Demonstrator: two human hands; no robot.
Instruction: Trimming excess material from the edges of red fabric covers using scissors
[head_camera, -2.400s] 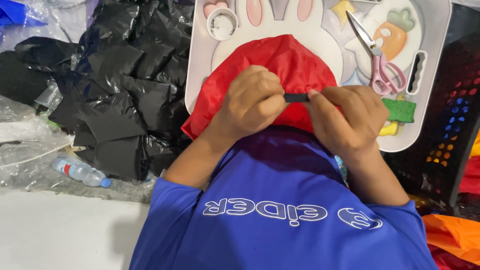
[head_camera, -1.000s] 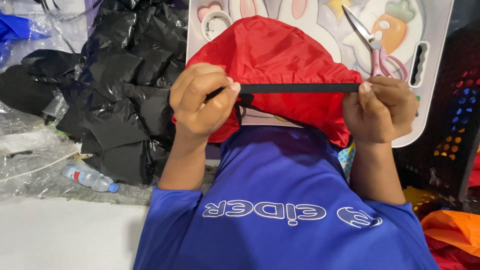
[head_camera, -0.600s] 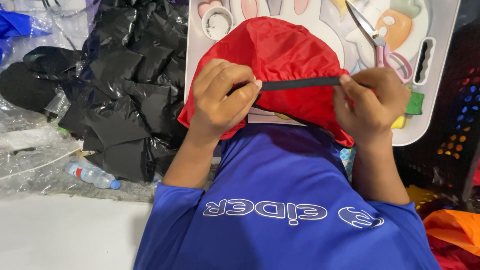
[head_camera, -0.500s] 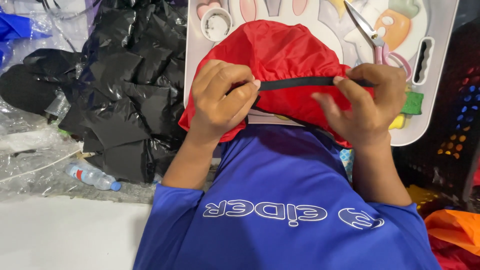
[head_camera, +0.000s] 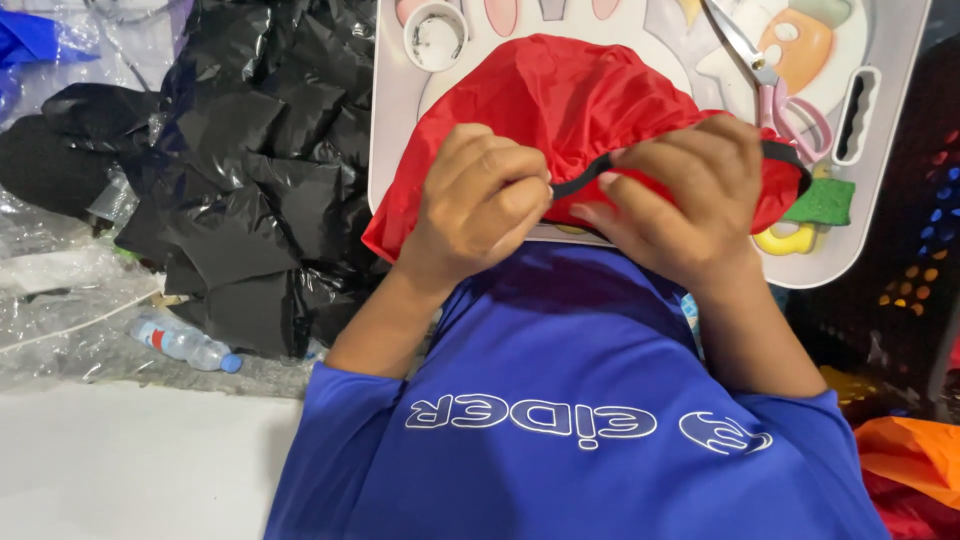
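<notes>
A bunched red fabric piece (head_camera: 560, 110) lies on a white tray (head_camera: 890, 200) with cartoon pictures. A black elastic strap (head_camera: 580, 178) runs along the fabric's near edge. My left hand (head_camera: 480, 205) pinches the strap's left end against the fabric. My right hand (head_camera: 680, 195) covers the strap's middle and right part, fingers curled over it and the red cloth. Both hands sit close together at the tray's near edge, above my blue shirt.
Pink-handled scissors (head_camera: 770, 80) lie on the tray's far right, near a green pad (head_camera: 820, 200) and a yellow ring (head_camera: 785, 240). A heap of black plastic bags (head_camera: 260, 170) is at the left, with a small water bottle (head_camera: 185, 345) and clear plastic. Orange fabric (head_camera: 910, 460) shows at lower right.
The strap was stretched wide between my hands a second ago. Since then my right hand has slid left along it, bringing both hands close together over the red fabric.
</notes>
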